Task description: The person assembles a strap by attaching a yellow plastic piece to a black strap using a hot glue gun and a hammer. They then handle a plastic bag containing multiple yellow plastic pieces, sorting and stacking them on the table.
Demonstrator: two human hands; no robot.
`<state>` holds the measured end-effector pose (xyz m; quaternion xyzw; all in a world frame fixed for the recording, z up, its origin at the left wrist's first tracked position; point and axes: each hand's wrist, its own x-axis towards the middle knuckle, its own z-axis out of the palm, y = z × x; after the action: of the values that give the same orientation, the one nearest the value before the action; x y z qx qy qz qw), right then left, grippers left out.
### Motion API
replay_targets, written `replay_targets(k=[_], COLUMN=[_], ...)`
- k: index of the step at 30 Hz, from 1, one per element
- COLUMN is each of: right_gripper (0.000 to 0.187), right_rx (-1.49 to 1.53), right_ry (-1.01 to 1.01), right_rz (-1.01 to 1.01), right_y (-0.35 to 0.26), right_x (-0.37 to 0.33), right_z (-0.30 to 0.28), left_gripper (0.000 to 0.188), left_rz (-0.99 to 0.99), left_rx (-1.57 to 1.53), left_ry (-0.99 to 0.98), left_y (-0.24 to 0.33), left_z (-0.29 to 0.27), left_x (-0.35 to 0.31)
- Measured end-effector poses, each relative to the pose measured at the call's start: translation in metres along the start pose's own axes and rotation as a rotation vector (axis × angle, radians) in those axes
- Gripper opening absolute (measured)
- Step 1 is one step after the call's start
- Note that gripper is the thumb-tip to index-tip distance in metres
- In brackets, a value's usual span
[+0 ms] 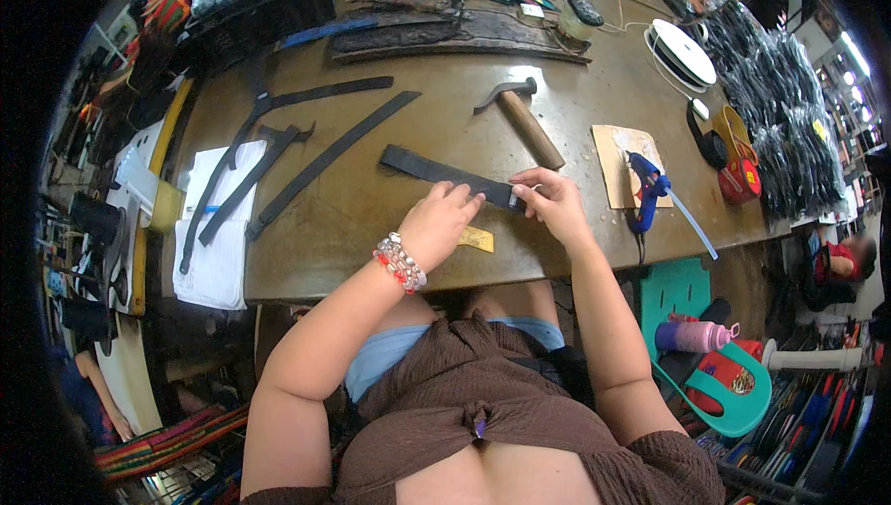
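Observation:
A wide black strap (427,167) lies slantwise on the table in front of me. My left hand (434,225), with beaded bracelets at the wrist, has its bent fingers pressed together on the strap's near edge. At the strap's right end, my right hand (554,206) pinches it between thumb and fingers, beside a small pale label (513,199). Next to my left hand a short yellow strip (477,239) lies flat, partly covered. A hammer (529,124) with a wooden handle rests just beyond my right hand.
More black straps (334,163) lie to the left by white paper (209,268). A blue glue gun (643,191) sits on brown cardboard (608,157) at right. Dark boards (445,39), a white spool (685,52) and bagged black goods (775,106) stand farther off.

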<state>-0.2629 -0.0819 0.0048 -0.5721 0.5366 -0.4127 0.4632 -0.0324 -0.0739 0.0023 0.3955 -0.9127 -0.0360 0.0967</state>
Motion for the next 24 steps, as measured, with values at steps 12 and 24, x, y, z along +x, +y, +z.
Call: replay_targets(k=[12, 24], right_gripper=[0.02, 0.023], right_rx=[-0.486, -0.612], right_ry=[0.212, 0.135], right_rz=[0.015, -0.002], right_y=[0.007, 0.009], right_x=[0.011, 0.018], right_z=[0.025, 0.023], left_gripper=[0.047, 0.049], left_rz=[-0.002, -0.018], left_rx=[0.022, 0.053], left_ry=[0.015, 0.021], left_y=[0.002, 0.004], left_z=[0.001, 0.004], left_x=[-0.001, 0.002])
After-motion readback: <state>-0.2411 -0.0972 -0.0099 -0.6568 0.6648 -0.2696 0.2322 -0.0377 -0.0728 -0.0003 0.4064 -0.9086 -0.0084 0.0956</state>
